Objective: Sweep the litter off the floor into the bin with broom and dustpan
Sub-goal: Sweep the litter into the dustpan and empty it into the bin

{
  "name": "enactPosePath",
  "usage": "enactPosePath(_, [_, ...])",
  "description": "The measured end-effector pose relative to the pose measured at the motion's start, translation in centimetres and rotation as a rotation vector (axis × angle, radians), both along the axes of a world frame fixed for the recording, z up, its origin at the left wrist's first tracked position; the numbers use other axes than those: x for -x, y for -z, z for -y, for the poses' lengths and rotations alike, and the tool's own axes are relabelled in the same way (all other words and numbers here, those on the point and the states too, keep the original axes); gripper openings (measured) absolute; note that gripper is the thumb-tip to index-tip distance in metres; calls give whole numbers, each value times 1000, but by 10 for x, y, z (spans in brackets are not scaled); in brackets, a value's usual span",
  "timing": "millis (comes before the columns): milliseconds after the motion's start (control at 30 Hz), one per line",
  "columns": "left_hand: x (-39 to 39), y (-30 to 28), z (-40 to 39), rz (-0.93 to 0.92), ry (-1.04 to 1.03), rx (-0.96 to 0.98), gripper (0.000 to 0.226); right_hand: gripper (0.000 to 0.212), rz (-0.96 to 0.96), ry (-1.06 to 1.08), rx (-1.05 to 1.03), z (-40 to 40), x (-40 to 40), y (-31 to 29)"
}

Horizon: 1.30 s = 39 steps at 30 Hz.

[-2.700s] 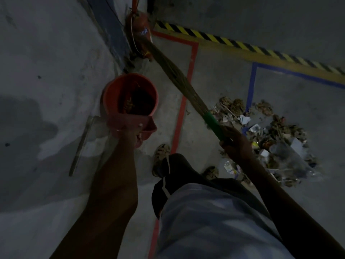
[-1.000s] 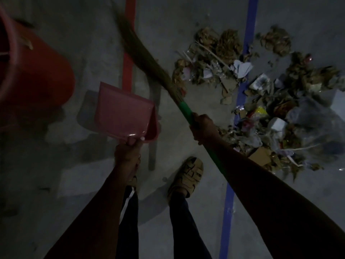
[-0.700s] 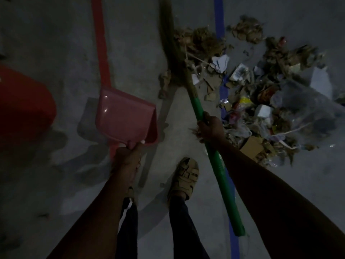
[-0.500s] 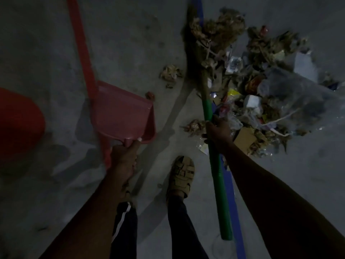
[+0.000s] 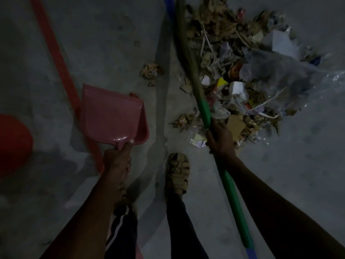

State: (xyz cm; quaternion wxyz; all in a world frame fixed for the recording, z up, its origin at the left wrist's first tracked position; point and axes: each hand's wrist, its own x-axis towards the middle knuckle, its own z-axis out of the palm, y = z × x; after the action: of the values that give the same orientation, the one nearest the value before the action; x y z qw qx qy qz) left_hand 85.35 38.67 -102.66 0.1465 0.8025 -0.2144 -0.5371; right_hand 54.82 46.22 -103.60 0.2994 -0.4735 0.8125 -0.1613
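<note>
Litter (image 5: 237, 75): heaped on the floor (image 5: 112, 43), right of the broom
Right hand (image 5: 220, 141): fingers wrapped round the green broom (image 5: 205, 116) handle
Left hand (image 5: 116, 158): fingers curled round the pink dustpan (image 5: 110, 116) handle
Bin (image 5: 13, 144): red, far left

Your forearms are bare, no sleeves in view. You wear dark navy track trousers (image 5: 121, 238) with a white side stripe down the left leg. Tan strapped sandal (image 5: 177, 172) on your right foot.
</note>
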Motion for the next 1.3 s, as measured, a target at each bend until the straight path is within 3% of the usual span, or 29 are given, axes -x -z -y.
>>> enactPosePath(200, [-22, 7, -19, 25, -16, -26, 38, 50, 103, -243, -77, -20, -42, 9])
enactPosePath(367, [-37, 12, -36, 31, -92, -71, 46, 56, 175, -422, -185, -35, -61, 30])
enactPosePath(567, [-41, 9, -44, 24, -124, -77, 44, 51, 92, -241, -222, -40, -46, 27])
enactPosePath(867, [-43, 5, -25, 38, -54, -29, 45, 54, -63, -8, -104, -38, -20, 8])
enactPosePath(1000, [-41, 1, -11, 71, 8, -12, 42, 53, -37, -74, -50, -37, -24, 4])
enactPosePath(1200, [-38, -1, -5, 50, 13, -7, 45, 60, 8, -299, -182, -39, -28, 8])
enactPosePath(1300, [-35, -3, -13, 37, -24, 2, 45, 57, -45, -275, -211, -42, -21, 8])
